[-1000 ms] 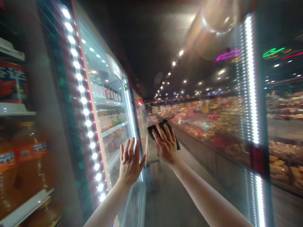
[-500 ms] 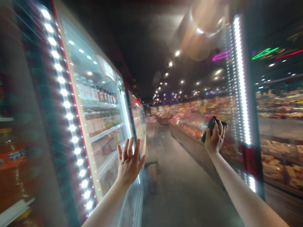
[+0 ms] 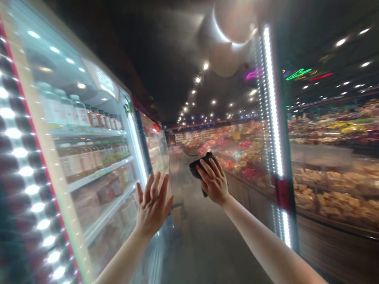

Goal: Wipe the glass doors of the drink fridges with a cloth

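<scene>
My left hand (image 3: 154,203) is raised with its fingers spread and holds nothing. Its palm faces away from me, seemingly flat against a clear glass pane; contact is hard to make out. To the right, my right hand (image 3: 215,183) presses a bunched dark cloth (image 3: 197,167) forward, fingers stretched over it. Part of the cloth sticks out left of the fingers and below the palm. Both hands appear to be at the pane of a glass door, whose dark frame (image 3: 286,157) stands on the right, with a red piece (image 3: 282,193) partway down.
On the left, a lit drinks cooler (image 3: 32,130) holds bottles (image 3: 79,110) on shelves. Light strips (image 3: 272,98) run along the door's right side. Beyond lie a grey aisle floor (image 3: 198,244) and produce displays (image 3: 337,197). Much is blurred.
My right hand has moved left with the cloth, coming nearer my left hand. The view has turned slightly right, so the cooler and door frame sit further left. My left hand stays spread.
</scene>
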`<state>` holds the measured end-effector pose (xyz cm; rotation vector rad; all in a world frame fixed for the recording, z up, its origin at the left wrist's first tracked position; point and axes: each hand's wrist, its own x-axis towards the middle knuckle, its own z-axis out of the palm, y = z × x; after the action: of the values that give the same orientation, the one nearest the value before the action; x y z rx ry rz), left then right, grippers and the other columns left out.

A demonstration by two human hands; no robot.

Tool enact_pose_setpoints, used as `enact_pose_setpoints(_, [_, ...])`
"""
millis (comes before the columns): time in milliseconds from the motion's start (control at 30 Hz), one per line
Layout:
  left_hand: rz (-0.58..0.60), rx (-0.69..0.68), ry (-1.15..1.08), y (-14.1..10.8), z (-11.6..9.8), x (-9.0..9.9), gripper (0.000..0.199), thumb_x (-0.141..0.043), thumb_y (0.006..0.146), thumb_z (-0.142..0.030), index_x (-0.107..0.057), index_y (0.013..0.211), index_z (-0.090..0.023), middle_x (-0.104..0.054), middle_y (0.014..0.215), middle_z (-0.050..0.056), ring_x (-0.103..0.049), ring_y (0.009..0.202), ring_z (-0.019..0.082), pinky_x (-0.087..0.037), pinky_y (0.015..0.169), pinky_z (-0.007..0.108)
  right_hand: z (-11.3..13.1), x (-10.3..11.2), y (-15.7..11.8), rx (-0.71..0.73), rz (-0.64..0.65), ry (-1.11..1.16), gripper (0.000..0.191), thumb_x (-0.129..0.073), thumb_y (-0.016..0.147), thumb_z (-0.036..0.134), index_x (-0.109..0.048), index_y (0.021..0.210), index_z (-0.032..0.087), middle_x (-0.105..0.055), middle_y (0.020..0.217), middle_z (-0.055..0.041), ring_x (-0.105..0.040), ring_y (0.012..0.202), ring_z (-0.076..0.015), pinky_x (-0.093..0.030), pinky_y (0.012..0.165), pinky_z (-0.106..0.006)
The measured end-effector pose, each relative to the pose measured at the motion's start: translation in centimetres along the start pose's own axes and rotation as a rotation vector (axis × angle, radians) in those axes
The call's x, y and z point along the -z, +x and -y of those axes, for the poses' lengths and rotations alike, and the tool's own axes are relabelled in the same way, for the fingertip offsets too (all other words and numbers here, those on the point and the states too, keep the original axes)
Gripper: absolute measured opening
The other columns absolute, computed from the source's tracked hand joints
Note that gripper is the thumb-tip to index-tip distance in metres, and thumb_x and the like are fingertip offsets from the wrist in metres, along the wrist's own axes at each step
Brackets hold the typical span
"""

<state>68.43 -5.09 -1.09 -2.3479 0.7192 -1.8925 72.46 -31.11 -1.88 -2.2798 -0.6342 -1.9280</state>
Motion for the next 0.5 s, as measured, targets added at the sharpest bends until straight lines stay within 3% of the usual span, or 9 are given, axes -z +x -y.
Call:
enact_pose_setpoints(167, [-0.018,-0.001,-0.020,0.6,-1.0,-0.8,0.084,-0.060,0.095,-0.028,-0.010,0.162,-0.033,-0.033,0.163,0.014,-0.026,0.153,0.037,-0.015,0.123,0.068,-11.3,1.6,-1.8,-0.200,-0.085,-0.048,0.057,-0.050,0.097,0.024,-0.042,0.153,0.023,-0.040,0.161,-0.0089,-0.020,0.154,-0.0305,-0.033,0.121,-0.057])
enact_pose_setpoints(300, [-0.022,0.003,-0.005,0.9,-1.4,-0.9,0.083,-0.060,0.095,-0.026,-0.010,0.162,-0.034,-0.031,0.164,0.014,-0.024,0.153,0.038,-0.015,0.122,0.069,-19.6,2.3,-3.4,-0.300,-0.134,-0.042,0.057,-0.045,0.097,0.025,-0.040,0.154,0.021,-0.035,0.163,-0.0110,-0.023,0.154,-0.0285,-0.036,0.119,-0.054])
enact_pose_setpoints(400, [-0.035,0.006,0.005,1.1,-1.7,-0.9,0.084,-0.060,0.094,-0.025,-0.011,0.162,-0.034,-0.029,0.166,0.013,-0.024,0.153,0.038,-0.015,0.122,0.069,-23.0,2.2,-6.8,-0.473,-0.212,-0.049,0.055,-0.041,0.100,0.030,-0.038,0.153,0.019,-0.037,0.161,-0.0142,-0.031,0.150,-0.0273,-0.036,0.118,-0.055])
enact_pose_setpoints(500, [-0.052,0.014,0.013,1.2,-2.0,-1.0,0.083,-0.059,0.095,-0.026,-0.011,0.162,-0.035,-0.025,0.167,0.011,-0.022,0.153,0.037,-0.015,0.123,0.069,-23.3,1.9,-12.4,-0.519,-0.222,-0.057,0.053,-0.040,0.101,0.032,-0.038,0.152,0.018,-0.040,0.159,-0.0168,-0.035,0.149,-0.0277,-0.036,0.117,-0.058])
